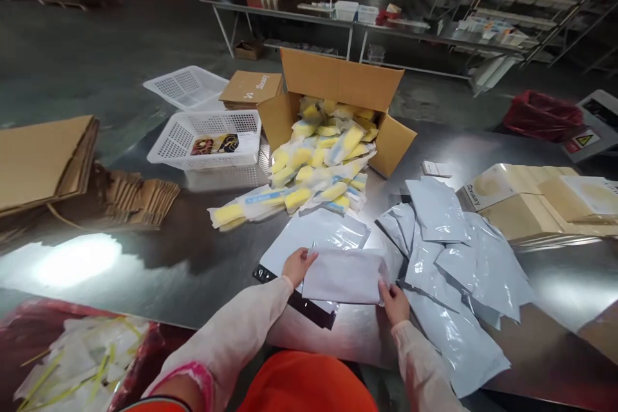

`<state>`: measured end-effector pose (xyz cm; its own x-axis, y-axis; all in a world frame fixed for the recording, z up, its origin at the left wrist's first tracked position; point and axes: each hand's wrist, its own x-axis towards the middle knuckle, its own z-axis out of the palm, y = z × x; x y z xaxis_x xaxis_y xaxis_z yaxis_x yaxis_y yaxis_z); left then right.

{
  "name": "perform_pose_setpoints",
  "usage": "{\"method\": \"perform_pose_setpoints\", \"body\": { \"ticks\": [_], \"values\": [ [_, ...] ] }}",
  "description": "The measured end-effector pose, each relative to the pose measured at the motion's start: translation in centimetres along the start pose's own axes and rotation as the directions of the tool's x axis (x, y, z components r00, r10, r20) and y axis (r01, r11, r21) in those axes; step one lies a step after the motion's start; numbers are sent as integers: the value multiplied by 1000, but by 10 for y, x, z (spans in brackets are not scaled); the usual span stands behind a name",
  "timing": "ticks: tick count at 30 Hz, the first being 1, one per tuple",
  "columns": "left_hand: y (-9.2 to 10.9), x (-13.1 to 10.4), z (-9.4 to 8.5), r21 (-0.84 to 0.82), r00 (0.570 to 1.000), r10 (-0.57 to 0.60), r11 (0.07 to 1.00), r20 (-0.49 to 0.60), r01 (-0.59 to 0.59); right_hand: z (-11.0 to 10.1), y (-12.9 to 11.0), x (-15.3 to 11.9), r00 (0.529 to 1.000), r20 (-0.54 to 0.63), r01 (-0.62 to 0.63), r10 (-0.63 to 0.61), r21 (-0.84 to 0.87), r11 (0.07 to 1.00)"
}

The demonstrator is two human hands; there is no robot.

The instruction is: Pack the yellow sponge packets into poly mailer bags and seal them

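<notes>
My left hand [298,266] pinches the upper left edge of a flat, whitish mailing bag [344,277] between thumb and fingers. The lower right corner of that bag is in my right hand [394,302], also closed on it. Beneath it, a stack of light grey mailing bags [290,239] with black edges lies on the metal table [212,290]. Several filled grey mailing bags [437,277] are heaped just right of my right hand. Whether anything is inside the bag I hold cannot be seen.
Yellow items in clear wrappers [313,174] spill from an open cardboard box [338,74] beyond my hands. White baskets [168,141] and folded cardboard [43,158] stand left. Beige boxes [526,206] sit right. A red-lined bin [154,351] with wrapper waste is at lower left.
</notes>
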<state>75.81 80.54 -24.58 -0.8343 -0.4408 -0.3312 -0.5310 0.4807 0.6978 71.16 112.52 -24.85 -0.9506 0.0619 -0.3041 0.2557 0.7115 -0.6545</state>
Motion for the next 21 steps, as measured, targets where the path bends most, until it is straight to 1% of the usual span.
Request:
{"method": "perform_pose_setpoints", "body": {
  "ticks": [2, 4, 8, 12, 16, 19, 21],
  "values": [
    [4, 4, 8, 40, 1000, 16, 999, -2, -16, 2, 1, 6, 999, -34, -10, 10, -15, 1000],
    [6, 9, 15, 38, 1000, 8, 999, -10, -7, 5, 3, 13, 999, -45, -27, 26, -8, 1000],
    [8, 18, 26, -59, 998, -67, 996, 10, 67, 9, 7, 27, 996, -40, -80, 81, 41, 996],
    [10, 23, 34, -106, 998, -61, 992, 14, 62, 12, 1, 47, 990, -58, -123, 126, 62, 991],
    [6, 21, 37, -160, 999, -49, 986, -11, 47, 14, -12, 69, 989, -79, -120, 126, 74, 990],
    [-1, 16, 34, -209, 996, -72, 976, -43, 62, 16, -16, 77, 995, -33, -91, 94, 96, 991],
    [-4, 11, 32, -242, 993, -103, 966, -58, 86, 17, -15, 77, 997, 1, -74, 75, 113, 991]
  ]
}}
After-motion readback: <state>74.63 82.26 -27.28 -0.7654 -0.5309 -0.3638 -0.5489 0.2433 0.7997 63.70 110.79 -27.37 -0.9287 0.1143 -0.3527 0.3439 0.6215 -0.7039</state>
